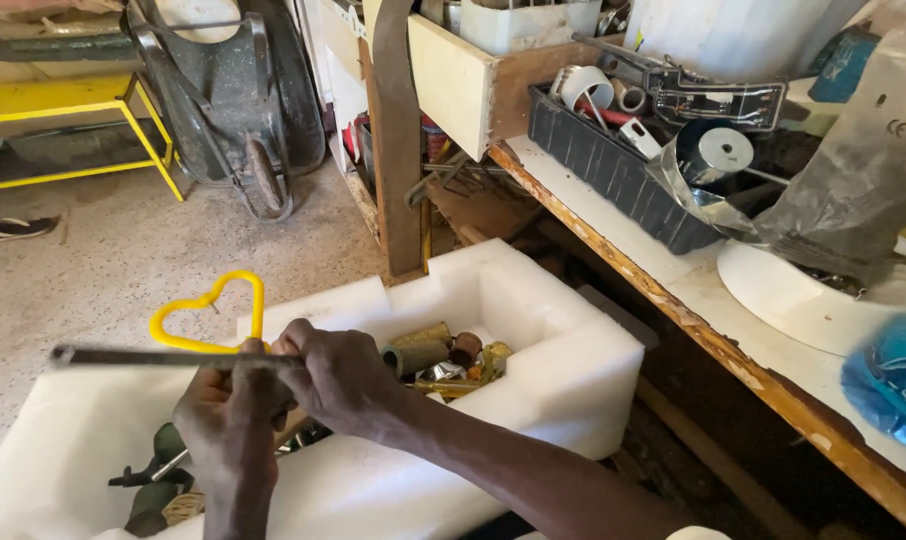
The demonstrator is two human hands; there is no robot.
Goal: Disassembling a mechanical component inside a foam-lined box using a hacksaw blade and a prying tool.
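Fingers point(273, 352) of both hands pinch tight on a slim grey metal bar point(143, 356), held level above the white foam tray point(563, 360); the left hand point(228, 415) and right hand point(343, 375) meet at its near end, closed firmly round it. A yellow heart-shaped loop point(211, 310) sits just behind. Best bet, I'd say: keep the bar level and the grip near the end. Brass fittings point(428, 350) lie in the tray; a worn workbench point(693, 300) runs right, a wheelbarrow point(233, 100) stands on speckled floor.
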